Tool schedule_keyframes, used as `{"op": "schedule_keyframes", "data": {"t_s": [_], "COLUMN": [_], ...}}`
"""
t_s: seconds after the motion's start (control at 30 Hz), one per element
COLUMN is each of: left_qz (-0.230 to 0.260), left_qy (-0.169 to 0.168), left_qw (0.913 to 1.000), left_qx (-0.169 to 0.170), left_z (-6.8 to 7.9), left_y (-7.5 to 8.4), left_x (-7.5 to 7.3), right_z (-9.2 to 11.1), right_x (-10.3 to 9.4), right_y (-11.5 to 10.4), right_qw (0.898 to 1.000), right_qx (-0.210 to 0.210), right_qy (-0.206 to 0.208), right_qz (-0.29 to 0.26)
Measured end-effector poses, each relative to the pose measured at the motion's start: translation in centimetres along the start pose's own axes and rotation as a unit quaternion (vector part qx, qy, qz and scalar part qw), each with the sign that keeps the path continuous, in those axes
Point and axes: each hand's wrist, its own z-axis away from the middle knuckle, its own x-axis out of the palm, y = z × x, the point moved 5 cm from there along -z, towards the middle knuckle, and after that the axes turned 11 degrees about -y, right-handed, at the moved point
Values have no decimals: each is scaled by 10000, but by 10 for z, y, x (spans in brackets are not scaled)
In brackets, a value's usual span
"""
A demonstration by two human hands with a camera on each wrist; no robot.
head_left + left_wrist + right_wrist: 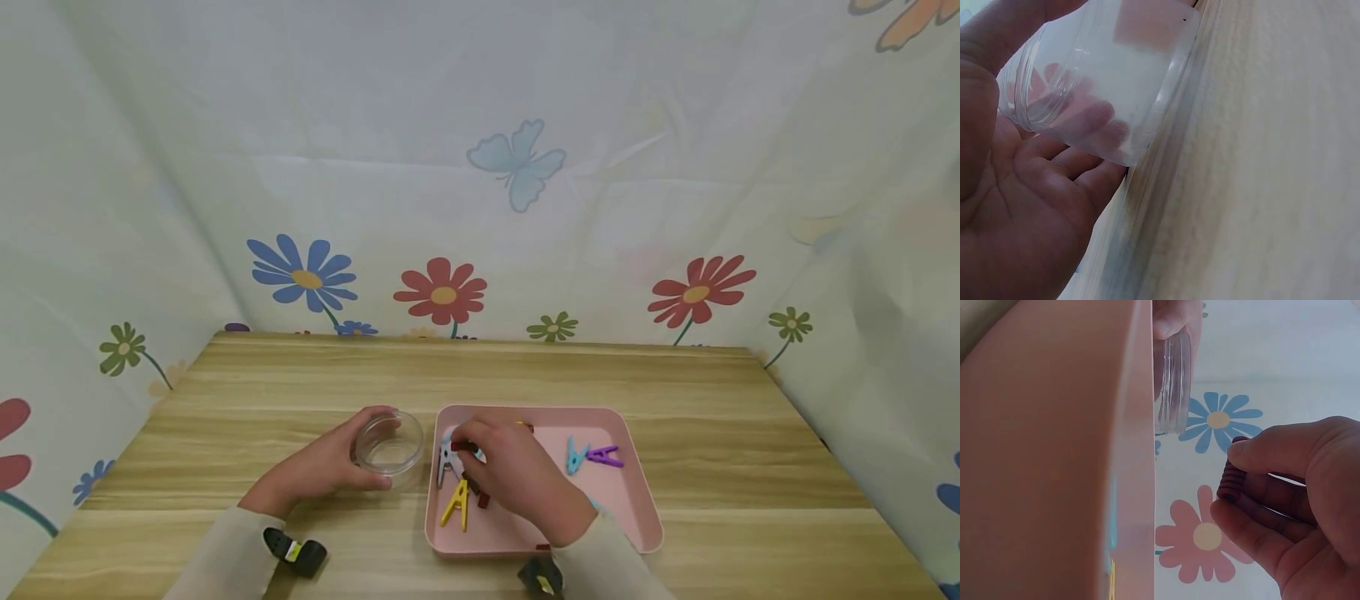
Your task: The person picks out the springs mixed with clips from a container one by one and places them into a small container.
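My left hand (330, 463) grips a clear round jar (392, 443) by its side, thumb in front and fingers behind. In the left wrist view the see-through jar (1141, 81) stands on the tabletop, and fingers show through its wall. Above the left part of a pink tray (645, 525), my right hand (517, 467) pinches a small dark red ridged cylinder (1232, 478) between thumb and fingertips. Below that hand in the tray lie a yellow clothespin (456, 505), a pale grey-blue clothespin (447, 457) and several dark red pieces, partly hidden by the hand.
Light blue (576, 457) and purple (604, 455) clothespins lie in the tray's right half. The tray sits right of the jar on a wooden table (300, 375). Behind the table hangs a white cloth (360, 200) printed with flowers and a butterfly.
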Motion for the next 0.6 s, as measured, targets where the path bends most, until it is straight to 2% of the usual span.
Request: {"op": "schedule_keyframes", "data": {"t_s": [0.23, 0.6], "left_qz": [-100, 4], "left_qy": [-47, -54], "left_qw": [9999, 9999], "left_qx": [118, 88], "left_z": [0, -1], "left_y": [0, 0], "left_x": [0, -1], "right_z": [-3, -9], "right_x": [2, 5], "right_y": [-4, -10], "right_qw": [10000, 9999], "right_qx": [-25, 18], "right_qy": [-7, -154], "right_qz": [30, -52]}}
